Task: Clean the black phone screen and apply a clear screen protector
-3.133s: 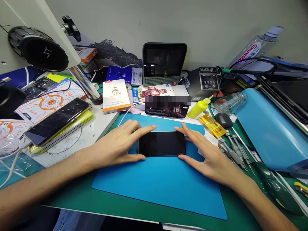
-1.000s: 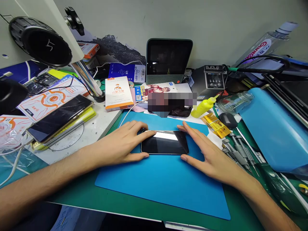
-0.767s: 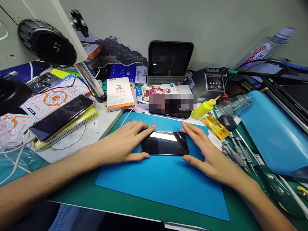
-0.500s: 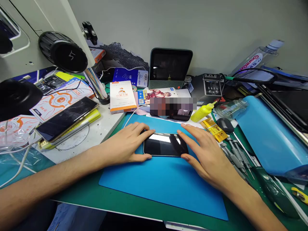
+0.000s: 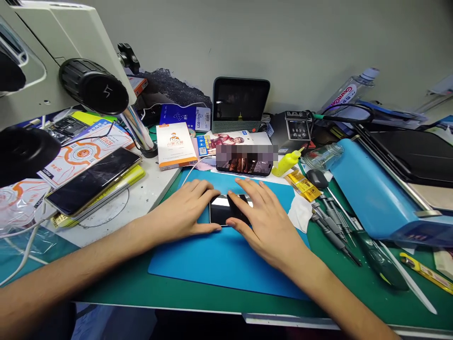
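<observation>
A black-screened smartphone [image 5: 220, 215] lies flat on the blue mat [image 5: 198, 264], glare across its glass. My left hand [image 5: 187, 205] holds its left end, thumb at the near edge and index finger at the far corner. Over the phone's right part stretches my right hand [image 5: 265, 217], fingers apart, its thumb and index tips on or just above the screen. That hand hides the right end of the phone. A crumpled white cloth or tissue [image 5: 300, 212] lies right of my right hand.
Behind the mat stand a second phone [image 5: 244, 165], a yellow squeeze bottle [image 5: 286, 163] and a white box [image 5: 176, 144]. Screwdrivers [image 5: 334, 231] and a green-handled tool [image 5: 380, 262] lie at right. A microscope body [image 5: 71, 28] overhangs the left, above another phone [image 5: 95, 179].
My right hand has moved left from the phone's right end to over its screen. My left hand stays at the left end. The white cloth has come into sight, and the view has shifted right.
</observation>
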A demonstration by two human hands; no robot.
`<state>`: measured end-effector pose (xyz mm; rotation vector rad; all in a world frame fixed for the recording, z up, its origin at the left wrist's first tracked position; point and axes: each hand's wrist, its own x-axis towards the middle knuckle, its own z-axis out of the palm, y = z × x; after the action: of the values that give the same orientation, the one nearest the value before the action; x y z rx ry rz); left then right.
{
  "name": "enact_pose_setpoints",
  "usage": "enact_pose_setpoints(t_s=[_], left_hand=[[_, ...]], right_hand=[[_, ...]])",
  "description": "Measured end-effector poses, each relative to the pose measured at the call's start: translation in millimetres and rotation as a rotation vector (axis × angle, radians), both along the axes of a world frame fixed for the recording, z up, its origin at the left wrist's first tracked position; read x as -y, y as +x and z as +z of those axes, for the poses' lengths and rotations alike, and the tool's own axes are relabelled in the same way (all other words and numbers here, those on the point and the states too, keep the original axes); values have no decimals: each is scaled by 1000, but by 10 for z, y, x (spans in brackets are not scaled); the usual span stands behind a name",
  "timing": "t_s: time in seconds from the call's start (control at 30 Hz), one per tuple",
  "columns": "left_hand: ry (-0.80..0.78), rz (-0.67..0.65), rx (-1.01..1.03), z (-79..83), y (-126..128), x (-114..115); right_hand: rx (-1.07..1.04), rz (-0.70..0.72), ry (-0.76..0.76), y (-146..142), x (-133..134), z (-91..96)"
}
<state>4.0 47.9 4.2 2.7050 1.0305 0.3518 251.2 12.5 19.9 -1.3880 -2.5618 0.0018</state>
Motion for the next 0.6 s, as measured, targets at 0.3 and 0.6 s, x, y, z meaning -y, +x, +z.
enact_pose_setpoints(t_s=[0.3,0.6], left_hand=[[5,-4,14,15,-9,10],[-29,16,29,-3,-4,14]], right_hand=[[-16,36,52,82,321,2],[-41,-5,84,168,681,-51]])
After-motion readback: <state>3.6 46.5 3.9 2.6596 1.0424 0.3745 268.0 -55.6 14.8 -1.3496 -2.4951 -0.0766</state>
